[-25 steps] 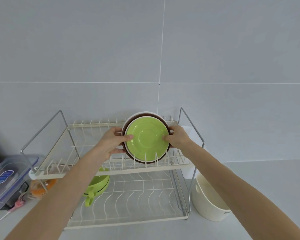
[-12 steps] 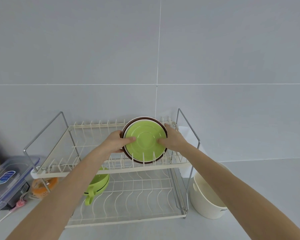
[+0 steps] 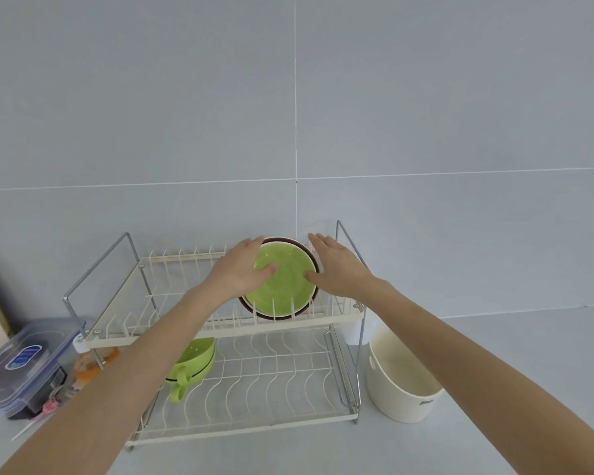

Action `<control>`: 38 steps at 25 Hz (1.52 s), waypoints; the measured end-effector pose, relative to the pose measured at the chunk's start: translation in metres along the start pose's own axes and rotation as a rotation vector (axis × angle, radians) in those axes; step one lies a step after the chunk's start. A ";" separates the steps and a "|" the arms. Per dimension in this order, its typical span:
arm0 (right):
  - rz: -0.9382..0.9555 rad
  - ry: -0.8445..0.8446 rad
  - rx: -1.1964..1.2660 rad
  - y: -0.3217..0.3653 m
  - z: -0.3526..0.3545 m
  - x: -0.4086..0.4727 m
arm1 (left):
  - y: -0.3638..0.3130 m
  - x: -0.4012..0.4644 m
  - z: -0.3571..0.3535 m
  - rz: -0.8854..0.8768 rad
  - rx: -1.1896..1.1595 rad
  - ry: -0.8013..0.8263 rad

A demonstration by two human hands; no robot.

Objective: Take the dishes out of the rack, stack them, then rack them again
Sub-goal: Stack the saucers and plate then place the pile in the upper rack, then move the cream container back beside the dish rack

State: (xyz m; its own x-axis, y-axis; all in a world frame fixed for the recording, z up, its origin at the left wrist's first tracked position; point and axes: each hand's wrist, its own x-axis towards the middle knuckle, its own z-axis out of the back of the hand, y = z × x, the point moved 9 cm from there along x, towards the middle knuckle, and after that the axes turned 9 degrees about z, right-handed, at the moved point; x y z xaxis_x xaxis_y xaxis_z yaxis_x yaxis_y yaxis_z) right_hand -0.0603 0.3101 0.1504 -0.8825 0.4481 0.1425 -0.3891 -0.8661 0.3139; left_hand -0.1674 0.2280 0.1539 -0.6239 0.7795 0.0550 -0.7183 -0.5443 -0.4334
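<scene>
Now my left hand (image 3: 242, 272) and right hand (image 3: 336, 269) lie flat-fingered at nine and three o'clock of the upright plates (image 3: 283, 289), steadying them between the rack (image 3: 220, 332) tines.

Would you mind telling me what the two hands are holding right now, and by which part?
Left hand and right hand flank the plates standing in the upper rack; thumbs touch the green face, fingers straight, no grip.
</scene>
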 end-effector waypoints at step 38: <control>-0.508 0.091 0.503 -0.267 -0.112 -0.182 | -0.100 -0.087 -0.280 0.164 -0.347 0.292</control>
State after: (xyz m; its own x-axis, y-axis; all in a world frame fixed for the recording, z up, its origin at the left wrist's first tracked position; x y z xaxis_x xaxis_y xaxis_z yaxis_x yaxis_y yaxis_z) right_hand 0.1746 0.4343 -0.0648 -0.6519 0.7294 -0.2075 -0.6076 -0.3387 0.7184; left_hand 0.0446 0.3013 -0.0594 -0.5720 0.7737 -0.2724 -0.4414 -0.5703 -0.6928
